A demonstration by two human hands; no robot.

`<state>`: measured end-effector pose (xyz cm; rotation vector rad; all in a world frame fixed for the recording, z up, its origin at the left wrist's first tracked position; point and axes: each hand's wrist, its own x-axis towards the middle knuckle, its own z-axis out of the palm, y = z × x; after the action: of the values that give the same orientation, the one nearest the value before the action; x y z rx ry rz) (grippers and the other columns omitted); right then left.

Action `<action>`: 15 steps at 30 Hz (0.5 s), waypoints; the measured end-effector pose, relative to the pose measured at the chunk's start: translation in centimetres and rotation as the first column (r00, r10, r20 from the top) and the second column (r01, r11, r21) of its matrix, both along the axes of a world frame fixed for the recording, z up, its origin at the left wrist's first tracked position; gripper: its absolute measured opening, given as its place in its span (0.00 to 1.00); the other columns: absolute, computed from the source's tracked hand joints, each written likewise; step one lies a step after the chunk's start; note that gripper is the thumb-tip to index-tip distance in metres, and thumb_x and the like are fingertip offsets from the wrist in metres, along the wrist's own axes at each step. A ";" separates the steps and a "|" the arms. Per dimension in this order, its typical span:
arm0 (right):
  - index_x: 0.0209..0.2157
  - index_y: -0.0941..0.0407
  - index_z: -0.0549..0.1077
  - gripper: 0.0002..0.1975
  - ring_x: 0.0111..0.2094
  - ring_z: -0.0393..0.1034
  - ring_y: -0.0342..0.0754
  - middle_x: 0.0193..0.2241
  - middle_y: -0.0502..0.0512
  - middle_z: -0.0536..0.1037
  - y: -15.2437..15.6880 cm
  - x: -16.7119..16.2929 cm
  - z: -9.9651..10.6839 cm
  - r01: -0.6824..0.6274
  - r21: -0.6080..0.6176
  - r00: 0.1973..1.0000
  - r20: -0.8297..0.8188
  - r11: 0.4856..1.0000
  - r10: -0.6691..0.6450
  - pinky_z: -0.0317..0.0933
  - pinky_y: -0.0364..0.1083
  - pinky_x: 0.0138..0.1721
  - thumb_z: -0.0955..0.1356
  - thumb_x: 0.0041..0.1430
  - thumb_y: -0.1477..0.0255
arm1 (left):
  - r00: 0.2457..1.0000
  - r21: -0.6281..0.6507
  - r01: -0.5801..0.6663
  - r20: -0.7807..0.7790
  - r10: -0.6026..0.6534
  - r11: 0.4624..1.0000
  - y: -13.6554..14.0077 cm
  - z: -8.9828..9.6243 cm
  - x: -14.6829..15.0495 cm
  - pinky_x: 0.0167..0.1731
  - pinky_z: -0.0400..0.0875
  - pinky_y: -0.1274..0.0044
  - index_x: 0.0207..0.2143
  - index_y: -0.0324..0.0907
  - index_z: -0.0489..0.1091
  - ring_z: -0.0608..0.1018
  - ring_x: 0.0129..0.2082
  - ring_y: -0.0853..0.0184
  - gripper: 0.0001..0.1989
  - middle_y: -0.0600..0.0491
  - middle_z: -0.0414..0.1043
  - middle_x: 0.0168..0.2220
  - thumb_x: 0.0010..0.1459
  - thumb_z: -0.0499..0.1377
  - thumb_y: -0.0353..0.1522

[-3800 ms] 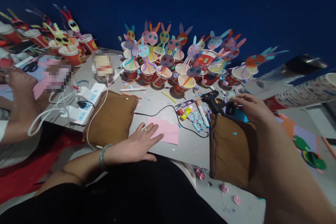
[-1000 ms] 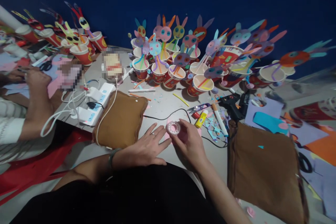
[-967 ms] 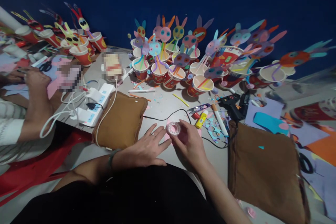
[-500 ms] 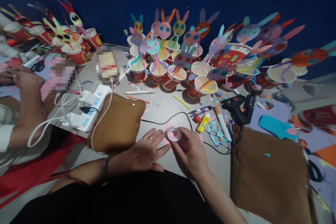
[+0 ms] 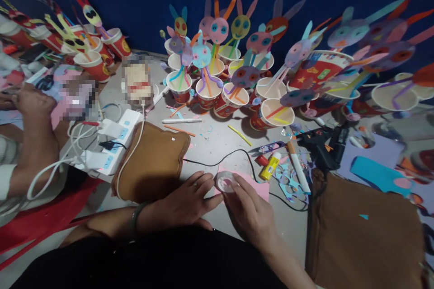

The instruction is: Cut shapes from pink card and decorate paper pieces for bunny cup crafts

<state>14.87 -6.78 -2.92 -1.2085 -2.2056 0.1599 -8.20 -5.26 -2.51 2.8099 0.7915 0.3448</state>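
Observation:
My right hand (image 5: 252, 210) grips a small round white object (image 5: 225, 182) with a ring-like top, its thumb and fingers around the side. I cannot make out exactly what the object is. It rests on or just over a sheet of pink paper (image 5: 259, 188) lying on the table. Beside it on the left, my left hand (image 5: 185, 201) lies low with its fingers stretched out, the fingertips close to the round object and the paper's edge. Nothing shows in the left hand.
Paper cups with paper rabbit figures (image 5: 219, 31) stand along the back. A glue stick (image 5: 271, 166), snips (image 5: 267, 148), a hot glue gun (image 5: 320, 142) and paper scraps lie right. Brown cushions (image 5: 154, 160) flank the hands. A power strip (image 5: 118, 144) and another person's hand (image 5: 35, 99) are left.
The round object and my right hand have come slightly lower, toward the pink paper, more of which shows. The left hand stays nearly in place. The camera view has shifted a little.

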 end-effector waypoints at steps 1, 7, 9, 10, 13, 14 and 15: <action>0.62 0.55 0.63 0.28 0.47 0.79 0.56 0.52 0.69 0.78 0.2 -0.1 0.1 0.016 -0.012 1.000 -0.015 1.000 -0.016 0.78 0.50 0.37 0.70 0.61 0.77 | 1.000 -0.001 -0.001 0.005 0.001 1.000 0.0 -0.1 0.0 0.63 0.56 0.55 0.60 0.39 0.61 0.61 0.61 0.48 0.41 0.35 0.60 0.57 0.58 0.46 0.60; 0.57 0.56 0.65 0.21 0.50 0.77 0.55 0.49 0.66 0.78 0.9 -0.5 0.4 0.043 -0.101 0.992 -0.113 0.994 -0.055 0.78 0.51 0.42 0.69 0.64 0.73 | 1.000 0.016 -0.008 0.013 0.008 1.000 0.0 -0.1 0.1 0.62 0.56 0.54 0.59 0.37 0.64 0.62 0.60 0.47 0.40 0.35 0.61 0.55 0.57 0.52 0.58; 0.56 0.56 0.65 0.20 0.51 0.77 0.55 0.49 0.66 0.79 0.9 -0.5 0.4 0.041 -0.121 0.990 -0.127 0.992 -0.056 0.77 0.50 0.43 0.69 0.64 0.72 | 1.000 0.036 -0.009 0.012 0.009 0.999 0.1 0.1 0.1 0.61 0.57 0.54 0.59 0.37 0.64 0.62 0.60 0.47 0.40 0.35 0.61 0.55 0.57 0.52 0.59; 0.56 0.56 0.65 0.20 0.51 0.77 0.55 0.49 0.66 0.79 0.9 -0.5 0.4 0.038 -0.135 0.990 -0.132 0.990 -0.056 0.77 0.50 0.44 0.69 0.64 0.72 | 1.000 0.042 -0.010 0.009 0.009 0.999 0.1 0.2 0.1 0.61 0.57 0.54 0.59 0.38 0.64 0.63 0.60 0.47 0.40 0.35 0.61 0.55 0.57 0.52 0.59; 0.56 0.56 0.65 0.20 0.51 0.77 0.55 0.49 0.65 0.79 0.9 -0.4 0.3 0.032 -0.186 0.988 -0.143 0.982 -0.059 0.77 0.50 0.45 0.68 0.64 0.71 | 1.000 0.051 -0.012 0.013 0.012 0.999 0.2 0.3 0.2 0.61 0.59 0.55 0.58 0.37 0.65 0.63 0.59 0.48 0.41 0.35 0.61 0.55 0.57 0.49 0.60; 0.56 0.56 0.65 0.20 0.51 0.77 0.55 0.49 0.65 0.79 0.8 -0.4 0.3 0.034 -0.205 0.987 -0.145 0.978 -0.065 0.76 0.50 0.45 0.69 0.64 0.70 | 1.000 0.050 -0.011 0.020 0.010 0.999 0.3 0.3 0.2 0.60 0.59 0.55 0.58 0.37 0.65 0.63 0.59 0.48 0.42 0.34 0.61 0.55 0.57 0.48 0.61; 0.56 0.56 0.65 0.20 0.50 0.77 0.55 0.49 0.64 0.79 0.8 -0.4 0.3 0.038 -0.223 0.987 -0.145 0.974 -0.072 0.76 0.50 0.45 0.69 0.64 0.70 | 1.000 0.049 -0.006 0.029 0.005 0.999 0.3 0.2 0.2 0.61 0.59 0.55 0.59 0.36 0.64 0.62 0.60 0.47 0.43 0.34 0.61 0.55 0.57 0.47 0.61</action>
<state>14.49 -5.97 -2.63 -1.3280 -2.0592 0.4694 -8.01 -4.98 -2.29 2.8414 0.7957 0.4095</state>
